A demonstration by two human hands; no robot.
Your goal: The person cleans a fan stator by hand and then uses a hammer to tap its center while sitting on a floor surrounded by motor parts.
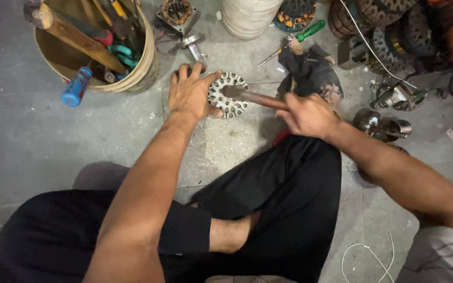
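Left hand [189, 95] lies flat, fingers spread, pinning the round slotted metal stator core [228, 95] to the grey concrete floor [38, 136]. Right hand [307, 115] is clamped on a wooden-handled hammer [252, 97], its head over the core.

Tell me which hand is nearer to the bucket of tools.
Left. The left hand rests on the round slotted metal core, just right of the bucket. The right hand grips a hammer farther right, beyond the core.

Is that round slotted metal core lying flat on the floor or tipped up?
Flat: the round slotted metal core shows its whole ring face upward on the grey concrete floor, left hand pressing its edge.
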